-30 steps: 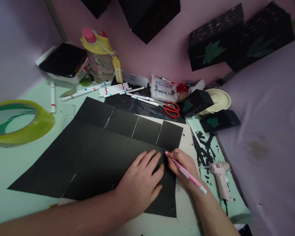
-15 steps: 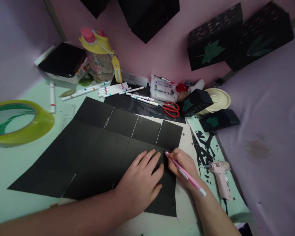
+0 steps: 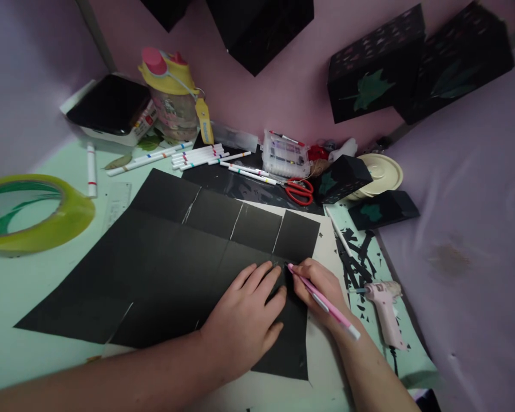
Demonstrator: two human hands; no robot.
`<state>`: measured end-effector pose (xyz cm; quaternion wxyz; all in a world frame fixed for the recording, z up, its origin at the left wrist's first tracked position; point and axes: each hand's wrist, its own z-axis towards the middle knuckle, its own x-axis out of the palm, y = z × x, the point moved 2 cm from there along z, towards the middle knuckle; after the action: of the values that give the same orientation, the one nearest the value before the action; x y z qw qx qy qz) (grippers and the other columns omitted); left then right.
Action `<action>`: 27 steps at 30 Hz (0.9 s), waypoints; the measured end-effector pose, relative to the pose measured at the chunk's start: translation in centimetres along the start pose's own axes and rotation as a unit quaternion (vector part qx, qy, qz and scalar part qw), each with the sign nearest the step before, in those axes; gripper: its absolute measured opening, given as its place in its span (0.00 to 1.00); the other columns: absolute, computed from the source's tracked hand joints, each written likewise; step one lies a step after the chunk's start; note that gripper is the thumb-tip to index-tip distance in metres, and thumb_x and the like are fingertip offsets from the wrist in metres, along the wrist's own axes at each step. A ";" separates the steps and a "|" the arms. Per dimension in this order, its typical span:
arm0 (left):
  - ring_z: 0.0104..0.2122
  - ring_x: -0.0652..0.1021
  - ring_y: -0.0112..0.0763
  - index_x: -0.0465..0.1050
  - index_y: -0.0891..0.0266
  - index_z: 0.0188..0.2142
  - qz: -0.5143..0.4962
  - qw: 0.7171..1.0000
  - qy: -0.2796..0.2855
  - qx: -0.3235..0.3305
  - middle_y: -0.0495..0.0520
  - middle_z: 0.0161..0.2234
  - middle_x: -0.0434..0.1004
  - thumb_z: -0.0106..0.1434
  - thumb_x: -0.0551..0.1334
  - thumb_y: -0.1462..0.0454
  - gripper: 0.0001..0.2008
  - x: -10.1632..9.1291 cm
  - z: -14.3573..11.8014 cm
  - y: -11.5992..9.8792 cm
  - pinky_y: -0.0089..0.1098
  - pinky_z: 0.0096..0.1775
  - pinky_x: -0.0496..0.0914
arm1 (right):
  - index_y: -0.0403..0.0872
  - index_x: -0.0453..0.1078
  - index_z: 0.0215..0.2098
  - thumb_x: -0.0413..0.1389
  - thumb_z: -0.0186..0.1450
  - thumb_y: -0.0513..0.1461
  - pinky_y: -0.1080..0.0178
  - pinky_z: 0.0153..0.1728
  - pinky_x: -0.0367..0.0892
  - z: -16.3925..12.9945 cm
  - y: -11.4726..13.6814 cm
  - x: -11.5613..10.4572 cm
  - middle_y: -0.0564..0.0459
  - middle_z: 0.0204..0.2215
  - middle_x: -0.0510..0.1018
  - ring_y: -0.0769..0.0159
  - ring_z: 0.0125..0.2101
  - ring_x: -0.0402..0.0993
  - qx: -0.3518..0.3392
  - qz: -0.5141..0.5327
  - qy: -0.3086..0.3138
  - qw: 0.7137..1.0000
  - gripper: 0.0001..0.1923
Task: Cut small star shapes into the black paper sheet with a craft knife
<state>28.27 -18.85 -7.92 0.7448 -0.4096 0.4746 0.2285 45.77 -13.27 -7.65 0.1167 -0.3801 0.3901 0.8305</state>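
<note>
A large sheet of black card (image 3: pixel 167 269) lies across the table, with white slits along its far edge and shorter ones at its near edge. My left hand (image 3: pixel 251 320) rests flat on the card, fingers spread, holding nothing. Close to its right, my right hand (image 3: pixel 320 286) grips a pink pen-like tool (image 3: pixel 326 297) with a white end. The tool's tip is down at the card near the base of the rightmost slit; whether it is a pen or a craft knife cannot be told. White paper (image 3: pixel 328 343) shows beneath the card's right side.
Yellow-green tape (image 3: pixel 79 209) lies at left. Behind the card are white markers (image 3: pixel 197 157), red-handled scissors (image 3: pixel 299 190), a clear case (image 3: pixel 285 154) and a bottle (image 3: pixel 171 109). Black scraps (image 3: pixel 356 266) and a pink glue gun (image 3: pixel 385 312) lie right. Black paper boxes (image 3: pixel 373 68) are above.
The card has shifted very slightly. Both hands and the pink tool stay in nearly the same place.
</note>
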 end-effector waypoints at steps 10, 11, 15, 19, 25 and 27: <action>0.61 0.62 0.46 0.67 0.61 0.54 0.008 1.000 -0.004 0.004 0.61 0.60 0.63 0.62 0.60 0.55 0.22 0.1 0.0 0.1 0.45 0.61 0.54 | 0.49 0.64 0.37 0.54 0.63 0.28 0.65 0.29 0.66 -0.6 -0.7 0.0 0.54 0.28 0.69 0.68 0.27 0.67 0.016 0.015 0.004 1.000 0.10; 0.61 0.62 0.46 0.67 0.61 0.54 0.008 1.000 -0.004 0.005 0.60 0.60 0.63 0.63 0.60 0.55 0.22 0.0 0.0 0.1 0.45 0.62 0.54 | 0.49 0.64 0.37 0.54 0.63 0.28 0.65 0.29 0.65 -0.6 -0.7 0.0 0.54 0.28 0.69 0.68 0.27 0.67 0.017 0.016 0.004 1.000 0.10; 0.61 0.62 0.46 0.67 0.60 0.54 0.008 1.000 -0.006 0.006 0.60 0.60 0.64 0.63 0.60 0.54 0.22 0.0 0.0 0.1 0.45 0.62 0.54 | 0.50 0.67 0.37 0.54 0.63 0.29 0.65 0.29 0.66 -0.8 -0.6 -0.1 0.54 0.29 0.72 0.68 0.28 0.69 0.044 0.037 -0.008 0.998 0.10; 0.61 0.62 0.46 0.68 0.60 0.53 0.007 1.000 -0.003 0.007 0.60 0.61 0.63 0.63 0.60 0.54 0.22 0.0 0.0 0.1 0.45 0.61 0.54 | 0.52 0.70 0.42 0.55 0.64 0.31 0.65 0.32 0.67 -0.5 -0.5 -0.8 0.54 0.33 0.75 0.67 0.32 0.72 0.113 0.082 -0.083 0.987 0.12; 0.61 0.62 0.45 0.68 0.60 0.53 -0.001 1.000 0.006 0.004 0.59 0.60 0.63 0.63 0.59 0.54 0.21 0.0 0.0 0.1 0.46 0.61 0.55 | 0.52 0.75 0.41 0.58 0.63 0.34 0.62 0.38 0.67 0.1 -1.3 -2.0 0.52 0.37 0.76 0.63 0.38 0.72 0.183 0.177 -0.144 0.956 0.09; 0.61 0.62 0.45 0.68 0.59 0.53 -0.003 1.000 0.005 0.003 0.59 0.60 0.63 0.63 0.59 0.54 0.21 0.0 0.0 0.1 0.46 0.61 0.55 | 0.52 0.76 0.38 0.57 0.64 0.35 0.62 0.37 0.66 0.1 -1.5 -2.0 0.53 0.34 0.76 0.64 0.36 0.72 0.199 0.198 -0.150 0.948 0.07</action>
<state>28.20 -18.76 -7.90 0.7445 -0.4097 0.4776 0.2229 47.80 -12.00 -6.96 0.0807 -0.1355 0.5928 0.7898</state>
